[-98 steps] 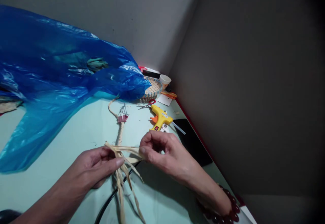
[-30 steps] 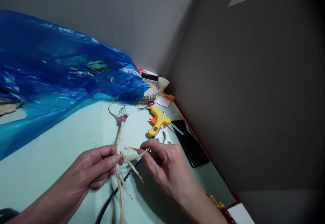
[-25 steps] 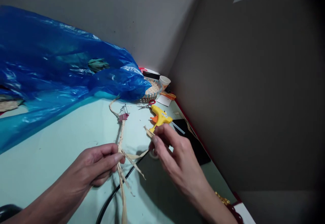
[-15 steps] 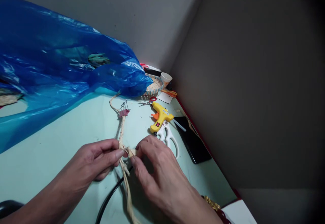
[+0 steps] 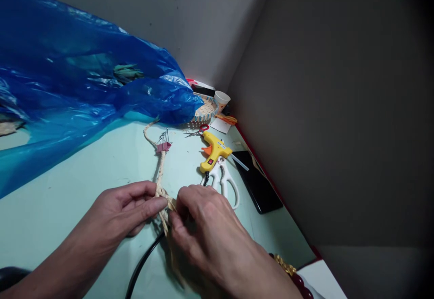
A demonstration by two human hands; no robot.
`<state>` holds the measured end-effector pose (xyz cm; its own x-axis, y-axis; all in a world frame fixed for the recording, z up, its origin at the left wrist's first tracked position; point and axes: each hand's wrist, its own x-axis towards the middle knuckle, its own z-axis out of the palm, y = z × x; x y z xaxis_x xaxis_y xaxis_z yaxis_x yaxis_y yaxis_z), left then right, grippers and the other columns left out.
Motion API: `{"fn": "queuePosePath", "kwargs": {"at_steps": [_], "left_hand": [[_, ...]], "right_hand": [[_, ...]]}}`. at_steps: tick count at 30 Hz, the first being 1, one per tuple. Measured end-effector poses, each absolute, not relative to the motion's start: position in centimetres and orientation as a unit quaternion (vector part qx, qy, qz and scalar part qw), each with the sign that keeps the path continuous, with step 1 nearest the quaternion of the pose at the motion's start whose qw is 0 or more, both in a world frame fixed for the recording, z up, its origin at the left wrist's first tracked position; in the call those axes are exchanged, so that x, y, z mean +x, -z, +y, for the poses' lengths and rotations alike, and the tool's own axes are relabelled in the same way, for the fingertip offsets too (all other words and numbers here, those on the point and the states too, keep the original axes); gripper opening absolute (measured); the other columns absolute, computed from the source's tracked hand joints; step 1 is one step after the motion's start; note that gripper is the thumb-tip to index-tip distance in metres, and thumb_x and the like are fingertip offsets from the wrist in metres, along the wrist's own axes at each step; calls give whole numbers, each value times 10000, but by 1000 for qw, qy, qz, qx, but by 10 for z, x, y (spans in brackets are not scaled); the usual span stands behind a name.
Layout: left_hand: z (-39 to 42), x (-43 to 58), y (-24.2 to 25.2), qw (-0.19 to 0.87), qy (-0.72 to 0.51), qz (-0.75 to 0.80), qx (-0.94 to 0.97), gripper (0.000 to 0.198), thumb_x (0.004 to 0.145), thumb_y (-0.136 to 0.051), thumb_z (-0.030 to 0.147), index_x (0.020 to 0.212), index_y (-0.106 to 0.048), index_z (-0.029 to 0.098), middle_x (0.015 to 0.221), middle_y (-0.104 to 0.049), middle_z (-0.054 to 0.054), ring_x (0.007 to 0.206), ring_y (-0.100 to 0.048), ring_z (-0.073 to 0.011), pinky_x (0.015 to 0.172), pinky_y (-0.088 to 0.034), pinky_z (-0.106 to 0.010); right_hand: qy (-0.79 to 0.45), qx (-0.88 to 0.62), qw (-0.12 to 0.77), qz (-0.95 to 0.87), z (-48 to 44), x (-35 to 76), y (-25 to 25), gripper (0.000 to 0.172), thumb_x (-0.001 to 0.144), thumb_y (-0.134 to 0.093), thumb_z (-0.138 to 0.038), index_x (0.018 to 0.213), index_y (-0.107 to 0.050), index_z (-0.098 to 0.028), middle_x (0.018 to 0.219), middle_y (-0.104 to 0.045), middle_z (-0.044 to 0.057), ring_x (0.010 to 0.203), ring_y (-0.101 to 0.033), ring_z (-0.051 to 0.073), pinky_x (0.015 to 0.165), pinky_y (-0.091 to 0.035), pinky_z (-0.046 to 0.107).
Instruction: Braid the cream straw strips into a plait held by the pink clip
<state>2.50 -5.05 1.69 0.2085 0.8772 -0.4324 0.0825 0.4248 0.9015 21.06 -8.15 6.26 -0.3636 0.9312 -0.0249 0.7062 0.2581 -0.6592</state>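
The left hand (image 5: 125,211) pinches the braid (image 5: 162,165) between thumb and fingers; the right hand (image 5: 206,226), just beside it at three o'clock, grasps loose strands (image 5: 172,204) between thumb and bent fingers (their tips are partly hidden). From the hands the braid runs toward twelve o'clock along the table (image 5: 101,168) to a purple clip (image 5: 163,147). A yellow glue gun (image 5: 213,150) lies at one o'clock, a blue bag (image 5: 84,77) at eleven, a black cable (image 5: 142,263) at seven.

right hand (image 5: 206,229): nearer left hand (image 5: 130,208) | strands (image 5: 170,202): apparently less fanned out
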Motion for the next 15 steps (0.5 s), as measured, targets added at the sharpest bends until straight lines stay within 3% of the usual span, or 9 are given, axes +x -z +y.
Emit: {"fn": "queuePosePath", "kwargs": {"at_steps": [3, 6, 11, 15], "left_hand": [[-55, 22, -16, 664, -314, 525, 430, 303, 685, -859, 497, 766, -745, 229, 691, -563, 31, 613, -380, -128, 522, -303, -215], [-57, 22, -17, 682, -324, 516, 404, 229, 680, -865, 400, 798, -749, 242, 702, -582, 31, 634, -396, -138, 535, -324, -214], [-56, 22, -16, 689, -338, 513, 386, 225, 630, -880, 333, 790, -757, 235, 659, -568, 39, 610, -367, -132, 517, -303, -211], [-56, 22, -16, 681, -330, 517, 399, 209, 671, -857, 382, 776, -760, 230, 712, -627, 15, 641, -439, -142, 531, -334, -222]], "right_hand": [[-306, -539, 185, -763, -82, 213, -64, 62, 961, -506, -239, 907, -492, -213, 796, -567, 3, 684, -464, 154, 630, -321, 285], [-334, -527, 198, -756, -82, 216, -64, 178, 984, -498, -230, 1146, -556, -188, 874, -655, 28, 716, -540, 162, 660, -368, 286], [-354, -513, 226, -749, -81, 219, -62, 186, 1025, -497, -204, 976, -676, -206, 853, -707, 7, 791, -613, 152, 731, -412, 271], [-312, -515, 239, -762, -79, 219, -61, 173, 1012, -541, -208, 993, -713, -194, 941, -708, 29, 921, -616, 183, 856, -419, 321]]}}
